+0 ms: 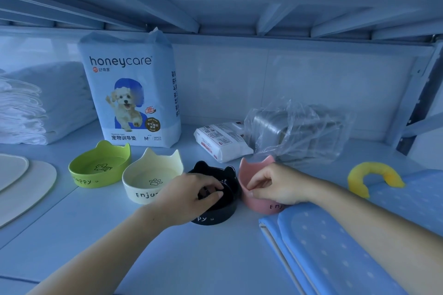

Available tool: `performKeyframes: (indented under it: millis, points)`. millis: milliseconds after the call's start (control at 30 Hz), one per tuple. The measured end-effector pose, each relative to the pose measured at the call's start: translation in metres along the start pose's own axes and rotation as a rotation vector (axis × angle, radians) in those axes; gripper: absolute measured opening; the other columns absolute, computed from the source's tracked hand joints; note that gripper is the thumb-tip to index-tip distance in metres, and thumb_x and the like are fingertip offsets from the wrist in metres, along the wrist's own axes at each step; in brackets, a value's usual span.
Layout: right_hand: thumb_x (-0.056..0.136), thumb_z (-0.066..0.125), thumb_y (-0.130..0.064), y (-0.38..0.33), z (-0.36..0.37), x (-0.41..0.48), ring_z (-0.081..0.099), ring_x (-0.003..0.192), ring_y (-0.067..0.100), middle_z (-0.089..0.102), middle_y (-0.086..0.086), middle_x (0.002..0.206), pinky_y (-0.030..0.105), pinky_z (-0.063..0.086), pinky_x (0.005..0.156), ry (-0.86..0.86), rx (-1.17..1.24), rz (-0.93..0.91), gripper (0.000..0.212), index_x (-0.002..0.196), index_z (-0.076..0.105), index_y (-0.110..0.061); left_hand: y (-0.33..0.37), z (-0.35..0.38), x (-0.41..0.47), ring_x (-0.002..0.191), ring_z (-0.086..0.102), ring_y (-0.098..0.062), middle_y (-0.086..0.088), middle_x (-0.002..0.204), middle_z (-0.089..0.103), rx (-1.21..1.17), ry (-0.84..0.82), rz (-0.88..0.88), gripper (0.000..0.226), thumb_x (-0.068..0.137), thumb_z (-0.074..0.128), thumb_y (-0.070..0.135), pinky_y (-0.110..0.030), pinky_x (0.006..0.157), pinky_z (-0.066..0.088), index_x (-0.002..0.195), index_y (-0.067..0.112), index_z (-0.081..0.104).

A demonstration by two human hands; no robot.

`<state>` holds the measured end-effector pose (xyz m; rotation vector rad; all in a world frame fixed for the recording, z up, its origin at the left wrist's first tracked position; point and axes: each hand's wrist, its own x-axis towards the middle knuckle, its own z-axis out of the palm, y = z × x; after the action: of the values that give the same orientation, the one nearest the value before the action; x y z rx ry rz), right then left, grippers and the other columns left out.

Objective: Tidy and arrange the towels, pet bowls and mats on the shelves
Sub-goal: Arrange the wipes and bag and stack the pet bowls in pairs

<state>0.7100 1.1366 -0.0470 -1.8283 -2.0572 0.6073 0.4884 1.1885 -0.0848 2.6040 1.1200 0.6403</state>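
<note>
We see two cat-ear bowls side by side on the shelf (191, 258): the left hand (191, 195) grips the black bowl (208, 220), fingers curled over its rim; the right hand (278, 187) pinches the rim of the pink bowl (261, 206).

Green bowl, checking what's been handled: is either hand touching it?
No: left hand grips the black bowl, right hand the pink bowl, both clear of the green bowl.

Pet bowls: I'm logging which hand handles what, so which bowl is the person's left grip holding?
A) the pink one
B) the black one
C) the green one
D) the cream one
B: the left grip has its fingers curled over the rim of the black bowl, while the right grip pinches the rim of the pink bowl.
</note>
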Motion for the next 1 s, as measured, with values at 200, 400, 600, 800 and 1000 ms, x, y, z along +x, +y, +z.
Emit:
performKeyframes:
  millis: [200, 400, 600, 800, 1000]
  points:
    - [0.081, 0.068, -0.022, -0.007, -0.003, 0.013, 0.055, 0.067, -0.012, 0.063, -0.018, 0.078, 0.009, 0.041, 0.071, 0.149, 0.035, -0.047, 0.011, 0.092, 0.07, -0.025, -0.007, -0.01, -0.007, 0.08, 0.06, 0.001, 0.02, 0.083, 0.066, -0.073, 0.062, -0.002, 0.014, 0.086, 0.056, 0.036, -0.016, 0.065, 0.047, 0.094, 0.037, 0.067]
    - [0.083, 0.065, -0.022, -0.025, -0.007, 0.037, 0.06, 0.079, 0.003, 0.065, -0.015, 0.088, 0.011, 0.04, 0.071, 0.286, 0.048, -0.099, 0.016, 0.099, 0.066, -0.025, -0.027, -0.031, -0.006, 0.084, 0.06, 0.006, 0.021, 0.08, 0.066, -0.112, 0.188, -0.047, 0.012, 0.086, 0.058, 0.033, -0.008, 0.066, 0.043, 0.091, 0.039, 0.066]
    - [0.082, 0.064, -0.024, -0.045, 0.003, 0.077, 0.062, 0.081, 0.009, 0.061, -0.02, 0.085, 0.015, 0.043, 0.072, 0.302, 0.017, -0.056, 0.017, 0.099, 0.066, -0.027, -0.06, -0.058, -0.004, 0.078, 0.057, 0.014, 0.02, 0.086, 0.065, -0.068, 0.166, -0.086, 0.014, 0.087, 0.056, 0.032, -0.021, 0.078, 0.048, 0.096, 0.041, 0.063]
    - [0.081, 0.064, -0.032, -0.056, 0.01, 0.124, 0.054, 0.105, 0.015, 0.056, -0.001, 0.123, 0.025, 0.042, 0.089, 0.385, -0.167, 0.09, 0.033, 0.113, 0.061, -0.024, -0.102, -0.079, 0.007, 0.086, 0.06, 0.006, 0.022, 0.088, 0.065, -0.06, 0.15, -0.074, 0.015, 0.086, 0.057, 0.031, -0.022, 0.081, 0.047, 0.096, 0.041, 0.062]
    - [0.08, 0.065, -0.042, -0.05, 0.014, 0.15, 0.046, 0.123, 0.018, 0.05, 0.002, 0.135, 0.027, 0.039, 0.096, 0.356, -0.282, 0.221, 0.051, 0.125, 0.054, -0.021, -0.131, -0.09, 0.017, 0.084, 0.058, 0.007, 0.022, 0.087, 0.064, -0.053, 0.111, -0.023, 0.014, 0.087, 0.056, 0.031, -0.008, 0.066, 0.042, 0.096, 0.042, 0.061]
